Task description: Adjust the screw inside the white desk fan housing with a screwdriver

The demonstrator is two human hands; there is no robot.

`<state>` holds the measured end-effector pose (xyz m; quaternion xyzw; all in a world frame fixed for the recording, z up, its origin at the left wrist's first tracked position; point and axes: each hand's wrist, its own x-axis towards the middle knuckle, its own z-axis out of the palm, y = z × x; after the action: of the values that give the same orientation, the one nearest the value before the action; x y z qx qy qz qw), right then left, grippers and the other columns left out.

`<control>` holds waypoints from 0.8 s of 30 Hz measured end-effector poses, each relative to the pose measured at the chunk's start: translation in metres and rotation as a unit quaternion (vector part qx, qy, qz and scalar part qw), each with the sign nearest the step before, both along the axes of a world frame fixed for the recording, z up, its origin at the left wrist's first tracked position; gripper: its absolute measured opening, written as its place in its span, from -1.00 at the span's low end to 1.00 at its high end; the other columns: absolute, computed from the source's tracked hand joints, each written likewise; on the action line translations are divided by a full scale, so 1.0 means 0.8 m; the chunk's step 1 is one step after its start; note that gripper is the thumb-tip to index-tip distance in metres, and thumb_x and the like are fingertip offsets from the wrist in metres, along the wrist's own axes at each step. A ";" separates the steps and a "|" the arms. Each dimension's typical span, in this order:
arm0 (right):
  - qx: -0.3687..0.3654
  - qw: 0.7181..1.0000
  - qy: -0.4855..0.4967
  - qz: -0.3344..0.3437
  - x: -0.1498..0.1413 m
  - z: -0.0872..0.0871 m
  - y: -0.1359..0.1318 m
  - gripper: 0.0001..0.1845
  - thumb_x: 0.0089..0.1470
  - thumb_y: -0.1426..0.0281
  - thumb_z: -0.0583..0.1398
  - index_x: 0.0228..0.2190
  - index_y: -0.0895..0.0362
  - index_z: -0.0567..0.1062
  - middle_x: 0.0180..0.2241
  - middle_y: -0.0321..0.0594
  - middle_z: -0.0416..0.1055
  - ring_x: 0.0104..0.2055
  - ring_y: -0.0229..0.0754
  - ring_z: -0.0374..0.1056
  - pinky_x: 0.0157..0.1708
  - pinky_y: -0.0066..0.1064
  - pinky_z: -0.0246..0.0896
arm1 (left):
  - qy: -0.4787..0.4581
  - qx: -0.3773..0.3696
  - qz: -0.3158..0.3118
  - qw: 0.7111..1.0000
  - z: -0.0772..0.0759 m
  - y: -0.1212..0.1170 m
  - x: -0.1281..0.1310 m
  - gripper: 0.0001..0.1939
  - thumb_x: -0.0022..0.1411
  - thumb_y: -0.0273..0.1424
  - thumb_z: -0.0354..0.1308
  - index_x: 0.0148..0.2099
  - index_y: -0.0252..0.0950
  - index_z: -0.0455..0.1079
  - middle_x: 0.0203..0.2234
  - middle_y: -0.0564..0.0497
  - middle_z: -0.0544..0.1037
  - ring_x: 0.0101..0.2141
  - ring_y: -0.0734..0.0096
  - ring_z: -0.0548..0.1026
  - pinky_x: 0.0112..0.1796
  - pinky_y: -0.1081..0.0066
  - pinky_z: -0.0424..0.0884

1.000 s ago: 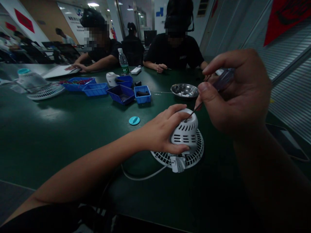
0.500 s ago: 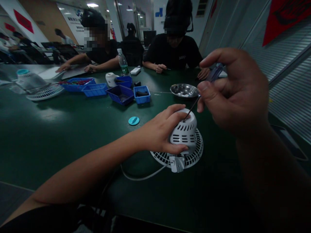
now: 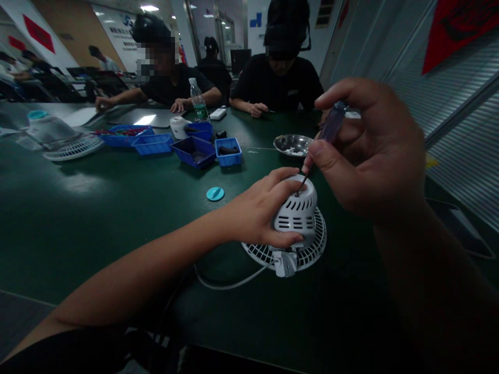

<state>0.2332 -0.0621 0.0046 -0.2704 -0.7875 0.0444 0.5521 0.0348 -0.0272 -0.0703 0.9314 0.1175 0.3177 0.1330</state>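
Note:
A small white fan (image 3: 295,223) lies grille down on the green table, its slotted motor housing upward and its cord curling off to the left. My left hand (image 3: 265,208) wraps round the housing from the left, fingers over the top and thumb low on the side. Above it, my right hand (image 3: 366,150) grips a screwdriver (image 3: 331,124) with a clear purplish handle. The thin shaft slants down to the left, and its tip meets the top of the housing near my left fingers. A round turquoise knob (image 3: 215,194) lies on the table left of the fan.
Blue bins (image 3: 194,151) stand in a row beyond the knob. A metal bowl (image 3: 293,146) with small white parts is behind the fan. Another fan (image 3: 58,135) lies far left. A water bottle (image 3: 199,101) stands near two co-workers across the table.
My right hand has shifted slightly left, and the screwdriver's handle is more upright. My left hand and the fan stay put. A co-worker's hands have moved at the back left.

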 end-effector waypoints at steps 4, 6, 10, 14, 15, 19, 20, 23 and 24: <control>0.048 0.998 -0.008 -0.039 -0.005 -0.002 0.000 -0.62 0.17 0.49 0.30 -0.01 -0.01 0.41 -0.04 -0.37 0.43 -0.47 -0.52 0.33 -0.56 -0.56 0.16 | 0.002 -0.005 0.003 1.000 0.000 -0.001 0.001 -0.07 0.17 0.18 0.29 0.34 -0.29 0.13 0.34 -0.45 0.24 0.34 -0.26 0.30 0.28 -0.21 0.39; 0.037 0.999 0.002 -0.017 -0.006 -0.002 0.001 -0.67 0.21 0.49 0.26 -0.01 0.00 0.41 -0.02 -0.35 0.42 -0.42 -0.50 0.38 -0.48 -0.53 0.27 | 0.004 -0.002 0.005 1.000 0.000 -0.001 0.001 -0.07 0.17 0.19 0.29 0.34 -0.29 0.14 0.34 -0.46 0.23 0.35 -0.27 0.29 0.28 -0.22 0.39; 0.001 0.999 0.005 0.051 -0.007 0.000 -0.001 -0.64 0.26 0.54 0.16 0.04 0.01 0.42 -0.12 -0.37 0.46 -0.19 -0.40 0.53 -0.20 -0.47 0.50 | -0.001 0.007 0.008 1.000 0.000 -0.001 -0.001 -0.08 0.18 0.19 0.28 0.33 -0.32 0.15 0.35 -0.48 0.22 0.33 -0.27 0.31 0.26 -0.21 0.40; 0.006 0.999 -0.023 0.047 -0.007 0.004 -0.006 -0.56 0.26 0.54 0.15 0.12 -0.01 0.42 -0.14 -0.40 0.51 -0.16 -0.37 0.56 -0.14 -0.44 0.57 | -0.003 0.009 0.004 1.000 0.000 -0.001 -0.001 -0.07 0.18 0.19 0.28 0.34 -0.32 0.15 0.35 -0.48 0.22 0.34 -0.27 0.30 0.27 -0.21 0.40; 0.007 0.999 -0.025 0.043 -0.008 0.004 -0.008 -0.56 0.25 0.53 0.17 0.12 -0.02 0.44 -0.14 -0.41 0.51 -0.18 -0.37 0.57 -0.17 -0.44 0.58 | -0.001 0.008 0.004 1.000 0.000 0.000 -0.001 -0.07 0.18 0.20 0.28 0.34 -0.31 0.15 0.35 -0.47 0.22 0.34 -0.27 0.30 0.27 -0.21 0.40; 0.022 1.000 -0.019 -0.007 -0.009 0.005 -0.011 -0.58 0.16 0.50 0.31 0.03 -0.07 0.50 -0.19 -0.40 0.51 -0.32 -0.35 0.51 -0.37 -0.45 0.51 | -0.007 0.013 0.002 1.000 -0.001 0.000 0.000 -0.09 0.17 0.18 0.29 0.31 -0.32 0.16 0.35 -0.47 0.23 0.33 -0.27 0.30 0.26 -0.22 0.40; 0.030 0.999 -0.019 -0.018 -0.009 0.005 -0.011 -0.59 0.14 0.49 0.33 0.01 -0.07 0.50 -0.16 -0.39 0.51 -0.34 -0.36 0.48 -0.41 -0.46 0.48 | -0.007 0.013 0.000 1.000 0.000 0.000 0.000 -0.10 0.17 0.18 0.29 0.31 -0.32 0.16 0.34 -0.47 0.23 0.32 -0.27 0.32 0.26 -0.22 0.41; 0.070 0.997 -0.026 -0.030 -0.011 0.005 -0.012 -0.64 0.13 0.47 0.33 -0.04 -0.02 0.48 -0.09 -0.40 0.50 -0.37 -0.42 0.41 -0.45 -0.50 0.42 | 0.001 0.003 0.003 1.000 0.002 -0.001 0.001 -0.11 0.17 0.17 0.29 0.31 -0.29 0.15 0.34 -0.44 0.24 0.31 -0.27 0.32 0.25 -0.24 0.41; 0.081 0.996 -0.027 -0.033 -0.012 0.005 -0.012 -0.67 0.14 0.47 0.33 -0.06 -0.01 0.47 -0.08 -0.40 0.49 -0.38 -0.43 0.39 -0.46 -0.51 0.40 | 0.004 0.000 0.004 1.000 0.003 -0.001 0.001 -0.10 0.17 0.18 0.29 0.31 -0.28 0.15 0.35 -0.44 0.24 0.32 -0.28 0.32 0.25 -0.25 0.40</control>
<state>0.2237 -0.0719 0.0085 -0.2515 -0.7939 -0.0454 0.5517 0.0360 -0.0280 -0.0682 0.9322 0.1213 0.3148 0.1314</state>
